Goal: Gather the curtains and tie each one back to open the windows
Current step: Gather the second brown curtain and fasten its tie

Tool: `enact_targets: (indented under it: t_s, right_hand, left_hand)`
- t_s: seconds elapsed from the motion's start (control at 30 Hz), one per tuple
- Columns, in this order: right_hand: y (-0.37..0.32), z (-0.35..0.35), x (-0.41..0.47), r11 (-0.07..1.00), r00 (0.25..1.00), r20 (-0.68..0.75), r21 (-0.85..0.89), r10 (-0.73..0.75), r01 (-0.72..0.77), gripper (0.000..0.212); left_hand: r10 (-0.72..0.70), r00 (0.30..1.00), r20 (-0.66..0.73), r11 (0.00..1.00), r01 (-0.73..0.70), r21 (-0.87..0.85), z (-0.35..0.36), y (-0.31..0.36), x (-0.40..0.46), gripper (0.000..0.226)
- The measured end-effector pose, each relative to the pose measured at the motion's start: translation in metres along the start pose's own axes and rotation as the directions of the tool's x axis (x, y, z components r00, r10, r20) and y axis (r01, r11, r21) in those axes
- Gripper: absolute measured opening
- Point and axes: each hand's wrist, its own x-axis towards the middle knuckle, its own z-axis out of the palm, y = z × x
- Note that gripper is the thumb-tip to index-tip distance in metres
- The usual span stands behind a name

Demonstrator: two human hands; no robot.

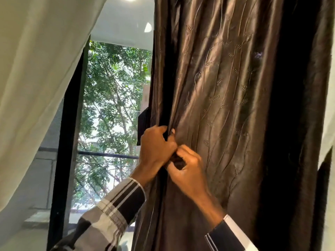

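A shiny brown curtain (226, 87) with stitched wavy lines hangs over the right half of the view, its folds bunched toward its left edge. My left hand (155, 147) grips that left edge, fingers curled round the gathered fabric. Just below and to the right, my right hand (188, 167) pinches a dark fold or strap of the same curtain; which of the two I cannot tell. The two hands touch each other. A cream curtain (36, 87) is drawn aside at the upper left.
Between the two curtains the window (112, 98) shows green trees outside. A black window frame (70, 124) runs down the left of the glass, with a dark railing (108, 155) across it. A pale strip of fabric (328, 124) shows at the far right.
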Motion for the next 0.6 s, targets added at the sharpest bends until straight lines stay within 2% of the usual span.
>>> enact_targets:
  t_s: [0.03, 0.07, 0.13, 0.17, 0.23, 0.27, 0.33, 0.4, 0.43, 0.47, 0.53, 0.6]
  right_hand:
    - [0.000, -0.012, 0.002, 0.997, 0.999, -0.038, -0.079, -0.018, 0.014, 0.006]
    - [0.004, -0.026, 0.005, 0.985, 0.991, -0.133, -0.174, -0.016, -0.007, 0.013]
    - [0.015, -0.054, 0.018, 0.947, 0.927, -0.375, -0.292, 0.017, -0.136, 0.036]
    - [0.022, -0.067, 0.027, 0.930, 0.881, -0.466, -0.286, 0.076, -0.232, 0.050]
    - [0.031, -0.083, 0.046, 0.870, 0.800, -0.523, -0.203, 0.292, -0.450, 0.077]
    - [0.036, -0.086, 0.055, 0.834, 0.768, -0.492, -0.139, 0.410, -0.534, 0.086]
    - [0.043, -0.085, 0.074, 0.785, 0.724, -0.340, 0.080, 0.600, -0.614, 0.097]
    - [0.049, -0.077, 0.093, 0.711, 0.709, -0.147, 0.327, 0.689, -0.623, 0.103]
    - [0.051, -0.074, 0.099, 0.673, 0.709, -0.067, 0.388, 0.702, -0.630, 0.103]
    - [0.051, -0.071, 0.106, 0.656, 0.721, 0.000, 0.415, 0.693, -0.630, 0.097]
    - [0.046, -0.062, 0.114, 0.682, 0.776, 0.074, 0.430, 0.627, -0.592, 0.066]
    - [0.039, -0.056, 0.116, 0.747, 0.831, 0.051, 0.409, 0.554, -0.524, 0.037]
  left_hand:
    - [-0.003, 1.000, -0.008, 1.000, 0.004, 0.028, 0.002, 0.000, 0.000, 0.036]
    - [0.008, 1.000, -0.017, 0.999, -0.007, 0.047, 0.003, -0.001, -0.001, 0.034]
    - [0.043, 0.999, -0.026, 0.998, -0.042, 0.037, 0.002, -0.003, -0.005, 0.027]
    - [0.056, 0.998, -0.025, 0.998, -0.055, 0.021, 0.001, -0.005, -0.006, 0.021]
    - [0.074, 0.997, -0.023, 0.997, -0.074, 0.011, 0.000, -0.006, -0.009, 0.013]
    - [0.079, 0.997, -0.027, 0.997, -0.078, 0.005, -0.001, -0.005, -0.011, 0.012]
    - [0.085, 0.996, -0.037, 0.996, -0.086, -0.016, 0.000, -0.002, -0.012, 0.015]
    - [0.094, 0.995, -0.033, 0.994, -0.095, -0.046, 0.001, 0.003, -0.014, 0.019]
    - [0.098, 0.995, -0.023, 0.992, -0.100, -0.071, 0.001, 0.005, -0.016, 0.021]
    - [0.097, 0.995, -0.015, 0.990, -0.098, -0.100, 0.001, 0.006, -0.015, 0.024]
    - [0.077, 0.997, -0.013, 0.989, -0.078, -0.127, 0.002, 0.007, -0.015, 0.033]
    - [0.064, 0.998, -0.025, 0.991, -0.067, -0.114, 0.002, 0.007, -0.014, 0.043]
